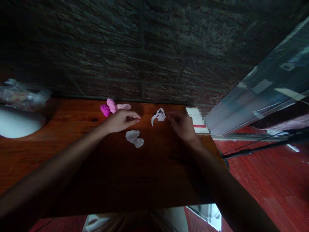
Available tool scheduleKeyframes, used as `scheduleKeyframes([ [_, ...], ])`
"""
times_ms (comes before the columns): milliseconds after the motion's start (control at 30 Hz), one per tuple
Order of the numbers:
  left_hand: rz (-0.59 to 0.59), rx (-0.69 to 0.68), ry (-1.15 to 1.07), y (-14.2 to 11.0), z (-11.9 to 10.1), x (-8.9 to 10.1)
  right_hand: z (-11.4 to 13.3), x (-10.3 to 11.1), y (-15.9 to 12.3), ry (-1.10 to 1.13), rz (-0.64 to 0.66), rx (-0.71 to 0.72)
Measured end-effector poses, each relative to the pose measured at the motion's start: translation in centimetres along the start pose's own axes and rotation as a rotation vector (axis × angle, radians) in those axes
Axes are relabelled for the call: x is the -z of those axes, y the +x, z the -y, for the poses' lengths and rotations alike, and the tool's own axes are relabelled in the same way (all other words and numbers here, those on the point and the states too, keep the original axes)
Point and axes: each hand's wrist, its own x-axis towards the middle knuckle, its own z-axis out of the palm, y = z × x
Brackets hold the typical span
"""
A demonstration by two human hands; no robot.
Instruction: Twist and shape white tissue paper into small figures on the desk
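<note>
On the wooden table, a thin, crumpled white strip with a loop (159,116) lies between my two hands, touched by neither. To its left is my left hand (122,120), its fingers stretched forward and loosely curved, thumb a little apart, nothing visible in it. My right hand (183,125) hovers at the strip's right with loosely bent fingers; it is in shadow, and no held thing shows. Two flat, pale, wrinkled pieces (134,138) lie nearer to me, below my left hand. Behind that hand sit a magenta crumpled lump (105,110) and light pink pieces (111,105), partly hidden.
A phone (198,120) with a lit screen lies at the table's right edge, beside my right hand. At the left stand a white rounded object (19,122) and a clear plastic bag (24,95). A dark brick wall (145,64) rises behind the table (145,180).
</note>
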Motion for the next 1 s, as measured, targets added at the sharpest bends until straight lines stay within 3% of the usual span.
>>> scheduleKeyframes([
  [100, 0.068, -0.001, -0.073, -1.2, 0.4, 0.1, 1.6, -0.8, -1.2, 0.049, 0.032, 0.137],
  [267, 0.313, 0.009, -0.115, -2.5, -0.5, 1.8, 4.1, -3.0, -3.3, 0.077, 0.223, 0.308],
  [467, 0.373, 0.041, -0.207, -3.9, -1.9, 1.7, 5.4, -4.4, -4.9, 0.087, 0.447, 0.340],
  [567, 0.329, 0.017, -0.302, -4.0, -1.9, 1.3, 5.5, -4.4, -5.2, 0.137, 0.486, 0.256],
  [733, 0.222, -0.027, -0.459, -3.9, -2.0, 0.3, 5.1, -4.4, -5.3, 0.331, 0.341, 0.141],
  [1000, 0.064, 0.137, -0.645, -4.3, -3.4, -1.4, 5.1, -4.6, -5.4, 0.539, 0.234, 0.120],
])
